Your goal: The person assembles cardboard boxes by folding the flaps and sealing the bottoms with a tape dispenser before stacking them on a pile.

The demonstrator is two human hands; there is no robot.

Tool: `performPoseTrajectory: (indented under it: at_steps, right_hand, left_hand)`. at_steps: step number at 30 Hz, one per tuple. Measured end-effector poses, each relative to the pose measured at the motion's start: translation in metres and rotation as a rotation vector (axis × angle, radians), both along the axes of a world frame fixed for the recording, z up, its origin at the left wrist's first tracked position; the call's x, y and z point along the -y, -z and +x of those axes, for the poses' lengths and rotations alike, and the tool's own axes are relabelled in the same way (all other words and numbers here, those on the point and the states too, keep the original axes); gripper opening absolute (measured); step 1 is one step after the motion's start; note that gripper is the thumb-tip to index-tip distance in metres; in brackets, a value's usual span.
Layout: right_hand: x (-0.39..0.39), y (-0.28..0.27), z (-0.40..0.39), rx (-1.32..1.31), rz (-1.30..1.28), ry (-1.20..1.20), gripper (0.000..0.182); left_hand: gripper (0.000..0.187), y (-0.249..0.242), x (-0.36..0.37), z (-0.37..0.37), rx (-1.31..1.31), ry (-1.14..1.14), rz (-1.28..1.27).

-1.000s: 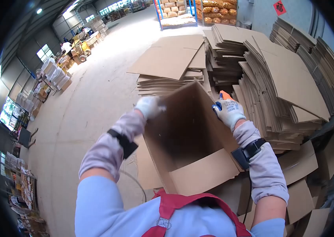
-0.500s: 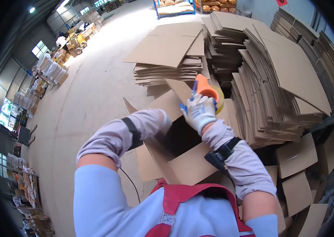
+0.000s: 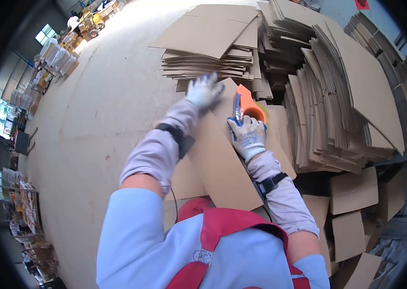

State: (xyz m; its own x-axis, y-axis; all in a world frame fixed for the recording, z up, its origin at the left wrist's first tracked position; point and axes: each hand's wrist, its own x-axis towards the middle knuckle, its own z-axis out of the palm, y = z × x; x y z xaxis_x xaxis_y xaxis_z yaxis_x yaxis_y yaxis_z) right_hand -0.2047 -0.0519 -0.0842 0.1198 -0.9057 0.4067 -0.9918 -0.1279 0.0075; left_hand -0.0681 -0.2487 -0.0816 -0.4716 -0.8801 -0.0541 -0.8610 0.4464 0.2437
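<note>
A brown cardboard box point(image 3: 222, 164) stands in front of me with its top flaps folded down flat. My left hand point(image 3: 203, 90), in a white glove, presses flat on the far end of a flap with fingers spread. My right hand point(image 3: 248, 137), also gloved, grips an orange and blue tape dispenser point(image 3: 246, 107) that rests on the box top near the far edge, beside my left hand. A roll of yellowish tape shows at the dispenser's right side.
Tall stacks of flattened cardboard point(image 3: 352, 96) fill the right side and another stack point(image 3: 213, 43) lies ahead. Loose cardboard pieces point(image 3: 357, 192) lie at the lower right. Bare concrete floor point(image 3: 97, 111) spreads to the left, with shelves and goods along the far left wall.
The box's open top has been closed: the flaps went from upright to folded flat. My left hand came out of the box onto the flap. The tape dispenser came down onto the box top.
</note>
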Motion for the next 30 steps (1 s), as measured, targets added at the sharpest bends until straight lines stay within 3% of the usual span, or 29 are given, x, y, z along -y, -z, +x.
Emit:
performPoseTrajectory:
  at_steps: [3, 5, 7, 9, 13, 15, 17, 19, 20, 21, 22, 23, 24, 25, 27, 28, 29, 30]
  right_hand:
    - [-0.007, -0.021, -0.021, 0.106, 0.033, -0.070, 0.027]
    - [-0.012, -0.030, -0.037, 0.551, -0.062, -0.237, 0.033]
    - [-0.026, -0.075, -0.032, 1.300, 0.088, -0.276, 0.032]
    - [-0.040, -0.112, -0.027, 1.224, 0.010, -0.325, 0.026]
    - [-0.050, -0.120, -0.005, 1.473, -0.090, -0.381, 0.029]
    - [-0.043, -0.103, 0.005, 1.504, -0.064, -0.423, 0.030]
    - [-0.032, -0.054, 0.013, 1.479, -0.001, -0.414, 0.031]
    - [-0.027, 0.038, -0.004, 1.157, 0.152, -0.421, 0.035]
    - [-0.032, 0.023, -0.001, 1.340, 0.257, -0.426, 0.039]
    - [-0.026, 0.007, 0.003, 1.327, 0.265, -0.455, 0.039]
    - [-0.031, -0.007, 0.012, 1.417, 0.275, -0.417, 0.029]
    - [-0.036, -0.013, 0.015, 1.502, 0.276, -0.367, 0.024]
    - [-0.038, -0.003, 0.009, 1.624, 0.319, -0.405, 0.024]
    - [-0.036, -0.003, 0.009, 1.615, 0.320, -0.414, 0.024]
    - [-0.037, -0.002, 0.008, 1.589, 0.321, -0.424, 0.024]
    - [-0.036, -0.002, 0.009, 1.530, 0.319, -0.412, 0.023]
    - [-0.037, -0.007, 0.007, 1.517, 0.387, -0.392, 0.022]
    - [-0.037, -0.007, 0.006, 1.487, 0.384, -0.405, 0.023]
  left_hand:
    - [0.074, 0.000, -0.017, -0.003, -0.049, -0.017, -0.079]
    - [0.071, 0.003, -0.017, 0.006, -0.080, 0.027, -0.123]
    - [0.069, -0.007, -0.016, 0.012, -0.093, 0.053, -0.070]
    - [0.067, -0.012, -0.013, 0.017, -0.181, 0.071, -0.086]
    - [0.068, -0.002, -0.018, 0.016, -0.149, 0.022, -0.104]
    - [0.069, 0.014, -0.019, 0.016, -0.114, -0.019, -0.077]
    - [0.067, 0.033, -0.010, 0.017, -0.042, -0.004, -0.324]
    - [0.060, 0.040, 0.001, 0.022, -0.350, -0.035, -0.152]
    - [0.054, 0.050, 0.010, 0.028, -0.680, -0.037, -0.080]
    - [0.048, 0.058, 0.021, 0.037, -1.010, -0.038, -0.021]
    - [0.038, 0.025, 0.016, 0.050, -1.313, -0.131, 0.266]
    - [0.029, 0.007, 0.015, 0.064, -1.291, -0.190, 0.312]
    - [0.032, -0.001, 0.014, 0.073, -1.260, -0.183, 0.453]
    - [0.040, -0.008, 0.006, 0.080, -1.226, -0.181, 0.596]
    - [0.064, -0.057, -0.021, 0.083, -0.811, -0.174, 1.086]
    - [0.083, -0.055, -0.028, 0.082, -0.775, -0.067, 1.217]
    - [0.068, -0.058, -0.032, 0.079, -0.793, -0.109, 1.292]
    - [0.060, -0.064, -0.033, 0.080, -0.684, 0.069, 1.107]
